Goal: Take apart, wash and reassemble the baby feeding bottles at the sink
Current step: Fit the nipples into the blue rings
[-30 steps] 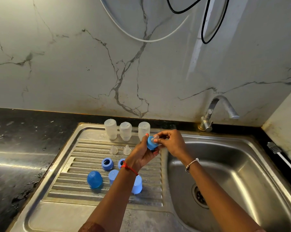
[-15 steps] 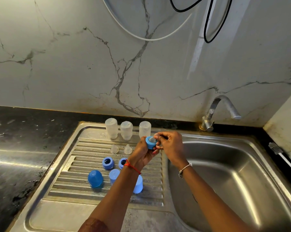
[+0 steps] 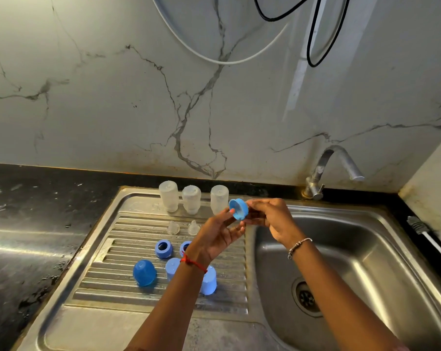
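My right hand [image 3: 270, 219] grips a blue screw ring [image 3: 238, 208] above the drainboard's right edge, its open side turned toward my left hand [image 3: 220, 236], whose fingers are spread and touch the ring's lower rim. Three clear bottle bodies [image 3: 191, 198] stand upside down at the back of the drainboard [image 3: 108, 307]. Two clear teats [image 3: 173, 228] sit in front of them. Two more blue rings [image 3: 163, 248] and three blue caps [image 3: 144, 272] lie nearer me, partly hidden by my left arm.
The steel sink bowl [image 3: 366, 249] with its drain [image 3: 307, 297] lies to the right, under a steel tap [image 3: 333, 168]. A dark wet counter [image 3: 24, 236] spreads to the left. A white-handled brush [image 3: 427, 236] rests at the far right. Cables hang on the marble wall.
The blue ring has turned so its open side faces left and has risen slightly. My left hand has loosened from gripping it to spread fingers.
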